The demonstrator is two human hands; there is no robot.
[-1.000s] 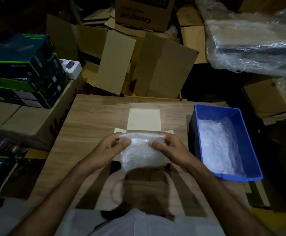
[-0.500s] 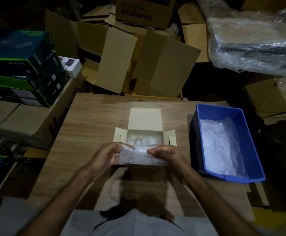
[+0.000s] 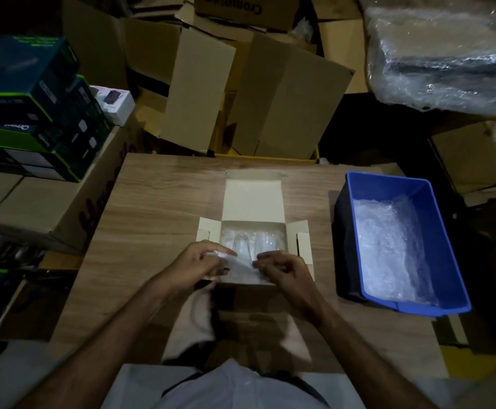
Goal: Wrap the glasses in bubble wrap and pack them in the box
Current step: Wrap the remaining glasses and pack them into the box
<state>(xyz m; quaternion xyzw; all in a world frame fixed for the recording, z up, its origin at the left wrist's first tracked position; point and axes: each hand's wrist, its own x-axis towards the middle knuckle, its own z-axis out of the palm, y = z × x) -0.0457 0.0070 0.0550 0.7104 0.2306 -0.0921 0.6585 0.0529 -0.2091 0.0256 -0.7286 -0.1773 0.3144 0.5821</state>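
Note:
A small open cardboard box (image 3: 252, 199) lies on the wooden table (image 3: 158, 208), lid flap folded back and side flaps spread. Clear glasses (image 3: 251, 240) sit inside its far half. Over the box's near half, my left hand (image 3: 201, 262) and my right hand (image 3: 282, 268) pinch a folded sheet of bubble wrap (image 3: 242, 268) between them, fingers curled on its edges. What the sheet covers is hidden.
A blue plastic bin (image 3: 447, 240) with more bubble wrap stands on the table's right side. Stacked dark product boxes (image 3: 31, 113) rise at the left. Open cardboard cartons (image 3: 273, 93) crowd behind the table, and a plastic-wrapped bundle (image 3: 447, 51) lies at the back right.
My hands have lowered the bubble wrap from a raised, spread sheet down onto the near part of the box and bunched it smaller. The glasses in the box have come into view.

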